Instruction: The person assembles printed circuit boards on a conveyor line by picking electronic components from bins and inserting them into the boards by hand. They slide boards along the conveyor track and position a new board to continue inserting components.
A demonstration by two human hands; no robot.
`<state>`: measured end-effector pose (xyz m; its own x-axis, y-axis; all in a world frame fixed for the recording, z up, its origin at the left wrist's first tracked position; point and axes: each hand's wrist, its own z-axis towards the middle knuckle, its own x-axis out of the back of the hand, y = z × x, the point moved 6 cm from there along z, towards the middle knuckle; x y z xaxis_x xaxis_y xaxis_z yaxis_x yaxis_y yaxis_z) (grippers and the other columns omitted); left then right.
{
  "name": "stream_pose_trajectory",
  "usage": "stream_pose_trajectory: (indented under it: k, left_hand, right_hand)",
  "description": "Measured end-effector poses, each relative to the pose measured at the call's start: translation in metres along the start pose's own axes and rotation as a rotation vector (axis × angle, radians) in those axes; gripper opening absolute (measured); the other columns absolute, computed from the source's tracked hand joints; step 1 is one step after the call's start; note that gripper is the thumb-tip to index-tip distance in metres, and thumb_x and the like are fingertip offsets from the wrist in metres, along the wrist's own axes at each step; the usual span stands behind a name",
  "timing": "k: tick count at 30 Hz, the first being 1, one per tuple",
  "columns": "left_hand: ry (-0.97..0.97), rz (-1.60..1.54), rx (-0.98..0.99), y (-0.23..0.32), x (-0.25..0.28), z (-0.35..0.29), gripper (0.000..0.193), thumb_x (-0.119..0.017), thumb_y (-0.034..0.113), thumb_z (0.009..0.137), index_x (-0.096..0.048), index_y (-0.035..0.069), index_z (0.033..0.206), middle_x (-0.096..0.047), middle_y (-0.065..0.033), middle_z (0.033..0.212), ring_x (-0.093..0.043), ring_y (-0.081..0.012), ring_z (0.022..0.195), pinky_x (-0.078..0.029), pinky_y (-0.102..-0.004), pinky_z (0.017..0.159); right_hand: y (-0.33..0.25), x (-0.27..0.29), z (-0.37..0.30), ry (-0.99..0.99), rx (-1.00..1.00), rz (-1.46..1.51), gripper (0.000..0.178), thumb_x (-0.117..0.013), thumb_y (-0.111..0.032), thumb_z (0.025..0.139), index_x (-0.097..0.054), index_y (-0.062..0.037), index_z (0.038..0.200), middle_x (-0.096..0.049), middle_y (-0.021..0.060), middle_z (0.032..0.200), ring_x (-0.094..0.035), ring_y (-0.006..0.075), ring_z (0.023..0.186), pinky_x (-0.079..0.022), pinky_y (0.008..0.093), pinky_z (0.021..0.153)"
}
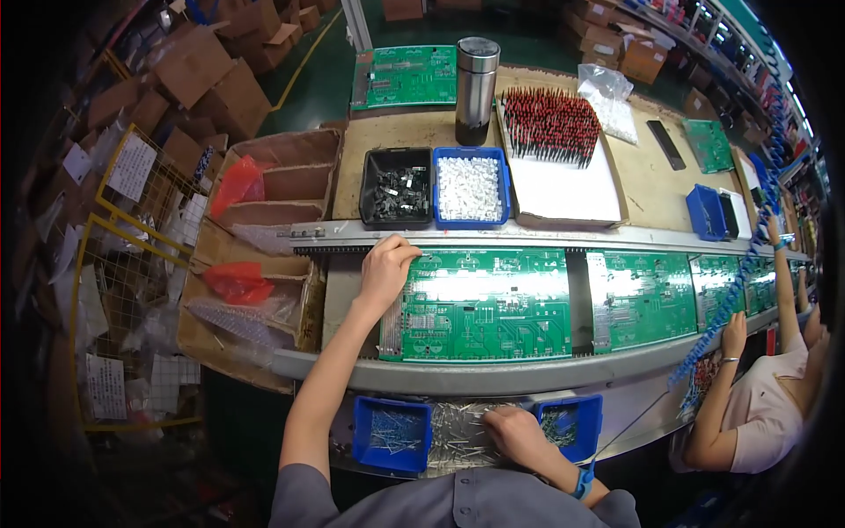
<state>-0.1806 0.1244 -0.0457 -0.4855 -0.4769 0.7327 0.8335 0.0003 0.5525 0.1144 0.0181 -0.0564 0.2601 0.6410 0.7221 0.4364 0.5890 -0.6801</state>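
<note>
My left hand (385,271) is at the upper left corner of a green circuit board (488,304) that lies on the rail line. Its fingers are pinched together over the board's corner, and whatever they hold is too small to make out. Lower down, my right hand (519,434) is over a heap of loose thin-leaded components (458,433), its fingers curled together and their tips partly hidden. That heap lies between a blue bin (361,436) of blue leaded parts and another blue bin (594,431) of greenish parts.
Beyond the rail (546,231) stand a black bin (396,157), a blue bin of white connectors (471,185), a steel flask (476,84) and a box of red-and-black parts (607,176). Cardboard trays (255,145) sit left. A co-worker's hand (734,334) is at the right.
</note>
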Motion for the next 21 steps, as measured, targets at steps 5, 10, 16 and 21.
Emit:
stream_pose_trajectory:
  k: [5, 10, 16, 21]
  left_hand:
    - [-0.012, 0.021, -0.033, 0.001, 0.0, 0.002, 0.007, -0.066, 0.004, 0.074, -0.07, 0.006, 0.079, -0.062, -0.0055, 0.08, -0.06, -0.0253, 0.078, -0.048, -0.0352, 0.068]
    - [-0.034, 0.047, -0.074, -0.001, -0.002, -0.001, 0.012, -0.064, 0.001, 0.072, -0.07, 0.006, 0.081, -0.062, -0.005, 0.081, -0.06, -0.0248, 0.08, -0.049, -0.035, 0.069]
    - [0.015, 0.125, -0.196, 0.004, 0.003, -0.013, 0.02, -0.061, -0.002, 0.068, -0.068, 0.003, 0.087, -0.061, -0.0077, 0.085, -0.059, -0.0259, 0.083, -0.049, -0.0341, 0.071]
    - [0.054, 0.343, -0.296, 0.012, -0.001, -0.018, 0.021, -0.058, 0.005, 0.072, -0.066, 0.002, 0.091, -0.06, -0.008, 0.092, -0.058, -0.0246, 0.086, -0.048, -0.0339, 0.072]
  right_hand:
    - [-0.004, 0.007, 0.0, -0.033, 0.014, -0.02, 0.014, -0.062, -0.005, 0.069, -0.06, -0.004, 0.082, -0.058, 0.013, 0.077, -0.058, 0.032, 0.078, -0.048, 0.0397, 0.069]
    - [-0.006, 0.01, -0.002, 0.017, 0.04, -0.009, 0.015, -0.063, -0.004, 0.068, -0.063, -0.0055, 0.083, -0.057, 0.0113, 0.079, -0.057, 0.0304, 0.079, -0.048, 0.0384, 0.07]
    - [-0.01, 0.02, -0.002, 0.066, 0.076, 0.015, 0.014, -0.064, -0.004, 0.07, -0.064, -0.0051, 0.084, -0.055, 0.0097, 0.079, -0.056, 0.0287, 0.078, -0.048, 0.0366, 0.069]
    - [-0.01, 0.03, -0.004, 0.011, 0.121, 0.063, 0.015, -0.063, -0.004, 0.07, -0.063, -0.0035, 0.085, -0.054, 0.0103, 0.079, -0.055, 0.0289, 0.079, -0.046, 0.0375, 0.069]
